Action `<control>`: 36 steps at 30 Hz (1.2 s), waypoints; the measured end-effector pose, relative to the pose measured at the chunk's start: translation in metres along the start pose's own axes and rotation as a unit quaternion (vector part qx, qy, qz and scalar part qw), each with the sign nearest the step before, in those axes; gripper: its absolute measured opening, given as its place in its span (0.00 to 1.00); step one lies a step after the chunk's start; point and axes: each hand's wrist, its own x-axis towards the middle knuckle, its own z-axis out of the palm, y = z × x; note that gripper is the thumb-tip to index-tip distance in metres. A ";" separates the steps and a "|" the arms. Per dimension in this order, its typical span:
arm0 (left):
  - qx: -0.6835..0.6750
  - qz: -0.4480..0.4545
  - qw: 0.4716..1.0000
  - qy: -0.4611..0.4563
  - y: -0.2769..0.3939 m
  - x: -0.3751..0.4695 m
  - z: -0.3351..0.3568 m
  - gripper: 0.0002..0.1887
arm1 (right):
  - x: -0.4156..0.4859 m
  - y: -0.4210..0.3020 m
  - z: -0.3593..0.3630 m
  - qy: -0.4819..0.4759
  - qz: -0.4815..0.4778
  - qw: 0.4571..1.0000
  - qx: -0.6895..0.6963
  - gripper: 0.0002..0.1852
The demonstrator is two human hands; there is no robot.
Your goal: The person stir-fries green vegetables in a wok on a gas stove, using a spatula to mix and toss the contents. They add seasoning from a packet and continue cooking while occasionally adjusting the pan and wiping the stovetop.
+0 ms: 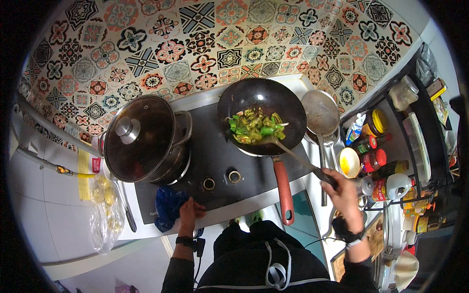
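Note:
My right hand grips the dark handle of a metal spatula. Its blade reaches into a black wok, where it meets sliced green peppers, partly blurred. The wok sits on the right side of the cooktop, its red handle pointing towards me. At the cooktop's front edge is my left hand, fingers curled, beside a crumpled blue cloth or bag. Whether those fingers hold any of it cannot be told. A large pot with a glass lid stands on the left.
Right of the wok lie a mesh skimmer and a bowl with yellow residue. Several jars and a white-capped jug crowd the rack. At left are a clear plastic bag, a long-handled utensil and a pipe.

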 end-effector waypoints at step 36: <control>0.001 -0.003 1.000 -0.019 -0.005 0.003 -0.007 0.24 | 0.046 0.023 0.052 0.073 -0.048 0.996 -0.001 0.18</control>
